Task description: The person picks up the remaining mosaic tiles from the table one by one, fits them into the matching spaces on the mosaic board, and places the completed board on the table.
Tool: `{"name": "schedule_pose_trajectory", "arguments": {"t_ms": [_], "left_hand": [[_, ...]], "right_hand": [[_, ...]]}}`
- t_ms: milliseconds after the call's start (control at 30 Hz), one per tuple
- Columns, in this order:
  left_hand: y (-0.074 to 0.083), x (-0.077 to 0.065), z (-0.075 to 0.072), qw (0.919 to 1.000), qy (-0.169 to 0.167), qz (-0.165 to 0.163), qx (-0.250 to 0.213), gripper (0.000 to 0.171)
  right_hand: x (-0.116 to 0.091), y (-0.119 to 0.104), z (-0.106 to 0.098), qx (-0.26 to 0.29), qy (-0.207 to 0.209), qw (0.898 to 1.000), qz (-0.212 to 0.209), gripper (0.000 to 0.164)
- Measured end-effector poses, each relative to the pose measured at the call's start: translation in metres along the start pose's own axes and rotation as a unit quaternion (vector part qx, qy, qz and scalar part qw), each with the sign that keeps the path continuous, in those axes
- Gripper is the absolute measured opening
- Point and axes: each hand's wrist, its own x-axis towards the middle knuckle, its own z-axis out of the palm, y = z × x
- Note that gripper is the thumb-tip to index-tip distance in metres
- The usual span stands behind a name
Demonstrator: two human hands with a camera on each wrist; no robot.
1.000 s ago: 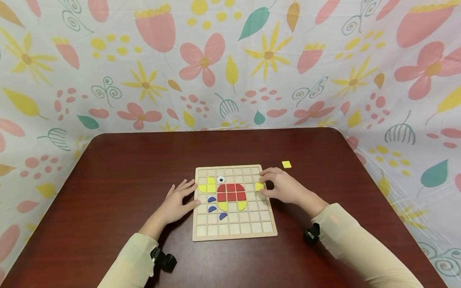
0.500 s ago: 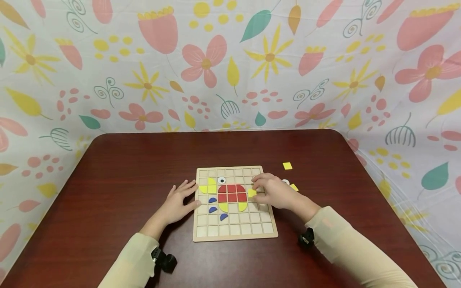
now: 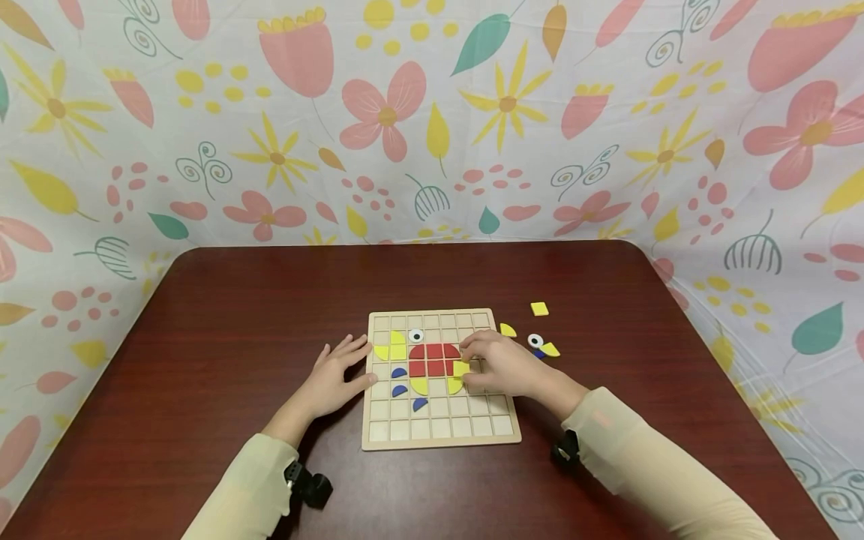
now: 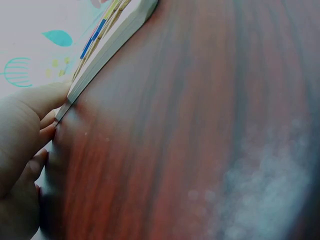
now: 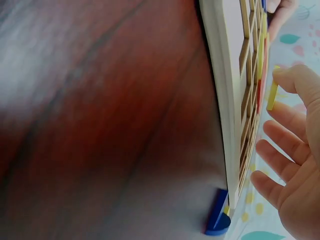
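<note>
One yellow tile is pinched between the thumb and index finger of the right hand; the other three fingers are spread, apart from the tile. The tile is raised off the board, and in the head view it overlaps the lower right corner of the red tiles. The left hand has thumb and fingers apart, touching the board's left edge. The board lies flat on the counter and also carries an eye disc and three blue half-discs. A yellow square lies beyond the right hand.
</note>
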Motion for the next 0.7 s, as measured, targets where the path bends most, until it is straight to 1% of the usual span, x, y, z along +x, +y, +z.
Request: {"name": "schedule_pose_trajectory", "arguments": {"t_ms": [200, 367, 467, 700], "left_hand": [[0.002, 0.0, -0.001, 1.0, 0.0, -0.004, -0.002, 0.062], [0.003, 0.0, -0.002, 1.0, -0.002, -0.006, -0.001, 0.062], [0.004, 0.0, -0.003, 1.0, -0.003, -0.007, -0.003, 0.062], [0.005, -0.001, -0.003, 1.0, -0.001, -0.007, -0.004, 0.062]], "right_hand": [[0.003, -0.005, 0.003, 0.009, -0.014, 1.0, 0.0, 0.025], [0.006, -0.01, 0.003, 0.01, -0.017, 1.0, -0.009, 0.025], [0.007, -0.013, 0.003, 0.004, -0.018, 1.0, -0.021, 0.025], [0.01, -0.018, 0.004, -0.006, -0.021, 0.999, -0.029, 0.026]]}}
